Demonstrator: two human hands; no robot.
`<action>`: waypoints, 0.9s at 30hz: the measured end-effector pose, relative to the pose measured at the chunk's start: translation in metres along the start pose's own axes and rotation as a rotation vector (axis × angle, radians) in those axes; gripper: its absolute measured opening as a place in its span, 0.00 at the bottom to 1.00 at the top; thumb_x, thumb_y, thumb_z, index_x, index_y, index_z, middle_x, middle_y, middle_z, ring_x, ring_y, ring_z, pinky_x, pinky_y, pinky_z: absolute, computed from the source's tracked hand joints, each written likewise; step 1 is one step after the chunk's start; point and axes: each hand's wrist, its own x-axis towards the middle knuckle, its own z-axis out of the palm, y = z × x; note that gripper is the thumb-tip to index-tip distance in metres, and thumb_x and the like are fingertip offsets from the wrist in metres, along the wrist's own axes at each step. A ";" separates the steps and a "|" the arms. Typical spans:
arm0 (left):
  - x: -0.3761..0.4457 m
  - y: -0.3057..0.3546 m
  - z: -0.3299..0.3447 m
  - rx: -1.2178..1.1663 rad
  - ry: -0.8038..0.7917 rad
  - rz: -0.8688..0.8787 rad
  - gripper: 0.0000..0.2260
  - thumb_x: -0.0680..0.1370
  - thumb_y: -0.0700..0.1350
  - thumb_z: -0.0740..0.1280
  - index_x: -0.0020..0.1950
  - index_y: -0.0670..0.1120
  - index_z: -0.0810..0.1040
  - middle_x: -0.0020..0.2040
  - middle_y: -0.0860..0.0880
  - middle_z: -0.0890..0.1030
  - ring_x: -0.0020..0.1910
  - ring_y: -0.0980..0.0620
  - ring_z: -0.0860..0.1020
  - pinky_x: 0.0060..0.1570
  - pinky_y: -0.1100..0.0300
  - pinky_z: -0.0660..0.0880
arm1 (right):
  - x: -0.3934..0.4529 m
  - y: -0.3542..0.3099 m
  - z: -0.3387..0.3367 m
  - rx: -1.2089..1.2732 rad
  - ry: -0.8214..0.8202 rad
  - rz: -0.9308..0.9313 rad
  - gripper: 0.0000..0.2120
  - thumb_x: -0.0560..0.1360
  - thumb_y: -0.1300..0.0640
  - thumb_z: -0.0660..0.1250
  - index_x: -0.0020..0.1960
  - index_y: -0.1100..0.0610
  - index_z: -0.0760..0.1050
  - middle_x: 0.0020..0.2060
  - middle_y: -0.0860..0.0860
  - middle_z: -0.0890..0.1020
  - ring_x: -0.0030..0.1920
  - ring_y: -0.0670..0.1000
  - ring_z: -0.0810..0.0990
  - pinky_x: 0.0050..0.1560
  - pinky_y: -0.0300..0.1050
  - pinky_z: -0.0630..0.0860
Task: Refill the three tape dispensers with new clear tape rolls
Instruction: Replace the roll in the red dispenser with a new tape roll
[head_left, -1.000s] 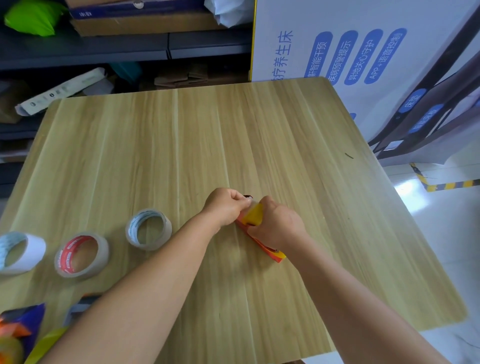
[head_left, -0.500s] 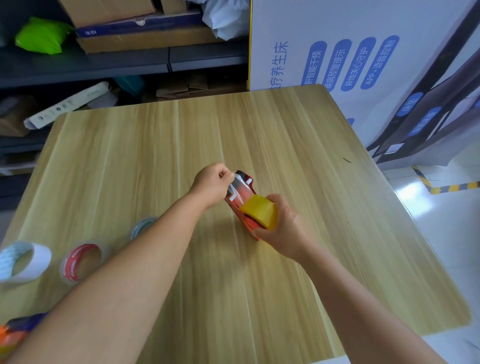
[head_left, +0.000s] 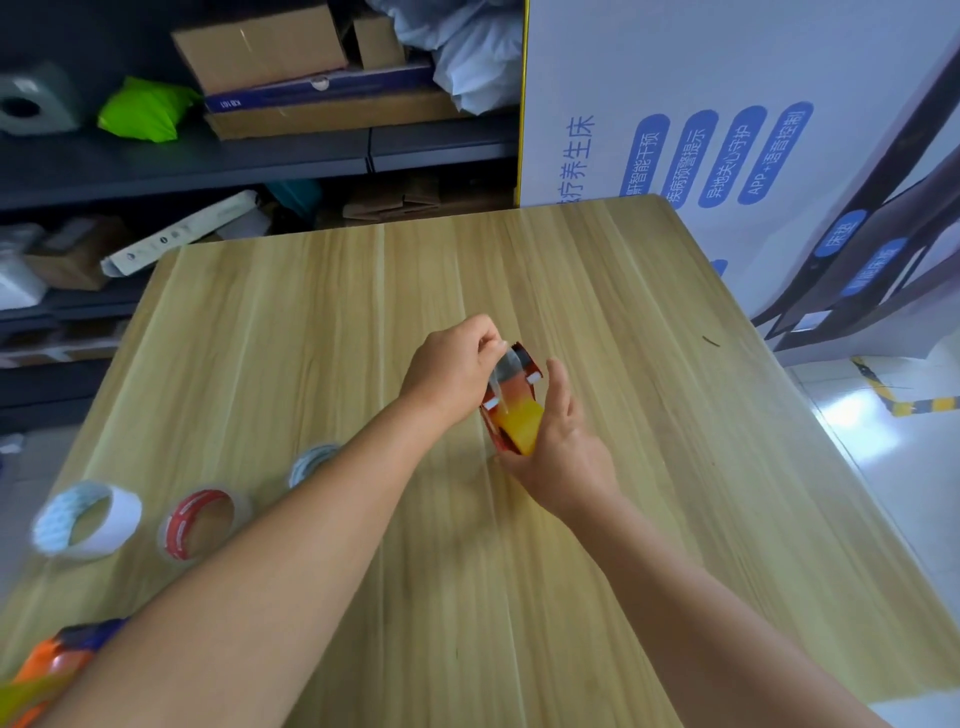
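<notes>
My right hand (head_left: 558, 447) fingers grasp the red dispenser (head_left: 511, 402) just above the surface, while my left hand (head_left: 457, 364) fingers pinch its thin, sticky, easily wrinkled tape end (head_left: 501, 364) near the edge.

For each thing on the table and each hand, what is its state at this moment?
red dispenser: lifted, tilted, roll loaded.
tape end: pulled out, pinched.
left hand: pinches the tape end.
right hand: holds the red dispenser.
white roll: lies loose on the table.
red-core roll: lies flat, loose.
blue-core roll: half hidden by the forearm.
</notes>
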 end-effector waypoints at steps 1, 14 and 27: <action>-0.001 0.001 -0.001 0.015 0.001 0.003 0.10 0.80 0.50 0.59 0.43 0.46 0.73 0.36 0.47 0.79 0.35 0.48 0.76 0.32 0.56 0.72 | 0.000 -0.001 0.000 0.002 0.009 0.006 0.50 0.72 0.39 0.67 0.75 0.47 0.33 0.65 0.54 0.69 0.46 0.56 0.79 0.36 0.46 0.71; -0.014 0.017 -0.009 -0.015 -0.001 -0.008 0.10 0.81 0.50 0.57 0.48 0.46 0.72 0.37 0.47 0.78 0.36 0.47 0.76 0.34 0.52 0.74 | 0.001 -0.012 -0.004 0.066 -0.006 0.102 0.46 0.66 0.36 0.70 0.73 0.44 0.47 0.58 0.52 0.72 0.42 0.55 0.77 0.38 0.45 0.72; -0.010 0.033 -0.027 -0.102 0.058 0.055 0.09 0.80 0.48 0.57 0.43 0.48 0.72 0.37 0.48 0.81 0.36 0.47 0.80 0.38 0.47 0.78 | 0.008 -0.007 -0.021 0.154 0.073 0.074 0.36 0.63 0.43 0.72 0.64 0.41 0.56 0.51 0.49 0.75 0.40 0.54 0.79 0.38 0.46 0.77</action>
